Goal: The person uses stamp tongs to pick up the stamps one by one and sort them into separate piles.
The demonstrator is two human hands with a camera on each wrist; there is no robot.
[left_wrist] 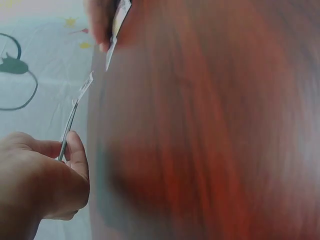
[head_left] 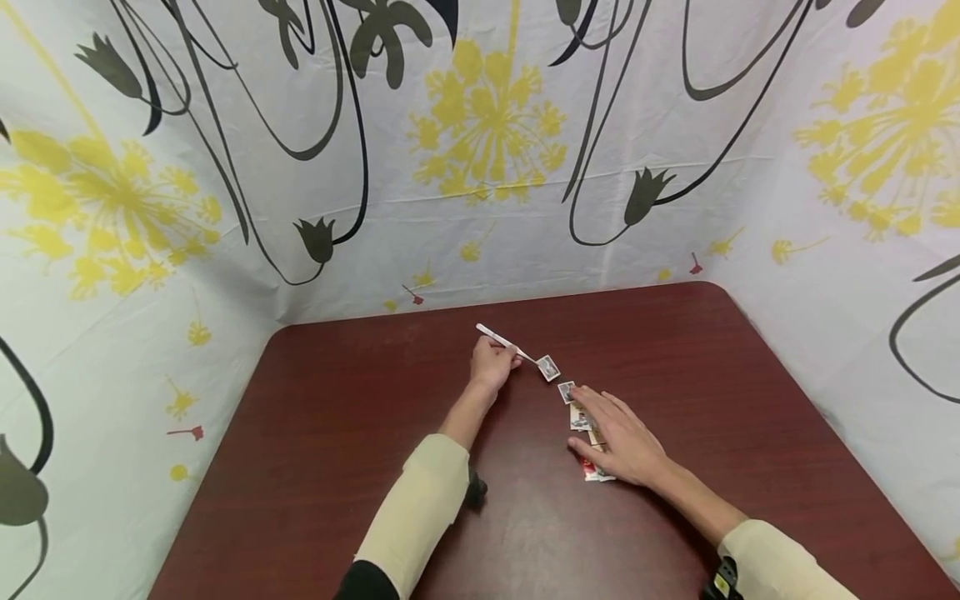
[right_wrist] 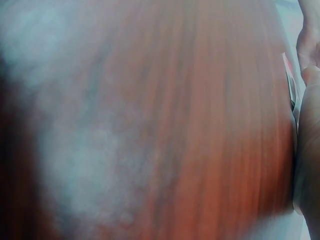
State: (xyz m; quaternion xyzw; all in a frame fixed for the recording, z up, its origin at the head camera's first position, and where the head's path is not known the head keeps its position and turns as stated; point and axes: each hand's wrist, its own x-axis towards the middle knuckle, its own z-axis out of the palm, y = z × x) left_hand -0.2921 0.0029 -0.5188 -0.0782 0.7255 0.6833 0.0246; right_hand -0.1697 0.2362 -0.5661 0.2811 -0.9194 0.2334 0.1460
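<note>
Slim tweezers point(head_left: 495, 336) are pinched between the thumb and fingers of my left hand point(head_left: 491, 367). Their tip meets a small stamp point(head_left: 548, 368) with a dark picture and pale border; the left wrist view shows this stamp point(left_wrist: 85, 89) nearly edge-on. Just nearer lies a second small stamp point(head_left: 566, 392), beside the fingertips of my right hand point(head_left: 622, 437). That hand is spread, palm down, over a row of stamps. A pale stamp point(head_left: 578, 417) and a red one point(head_left: 588, 471) peek out along its thumb side; its palm hides the others partly.
A dark red-brown table point(head_left: 337, 450) with rounded far corners lies under both hands. White cloth point(head_left: 420, 250) printed with yellow and grey flowers hangs behind it and on both sides. A dark wrist device point(head_left: 723, 579) sits at the right sleeve.
</note>
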